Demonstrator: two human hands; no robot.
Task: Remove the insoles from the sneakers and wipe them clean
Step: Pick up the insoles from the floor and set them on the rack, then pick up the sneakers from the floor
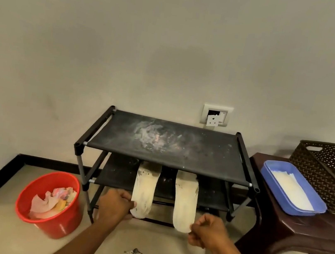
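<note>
Left insole pinched by left hand, right insole by right hand, both across the shoe rack lower shelf.

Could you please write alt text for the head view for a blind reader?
Left hand and right hand each grip a stained insole, the left insole and right insole reaching under the top shelf of a black shoe rack. A red bucket of cloths stands left, a blue tray right.
</note>
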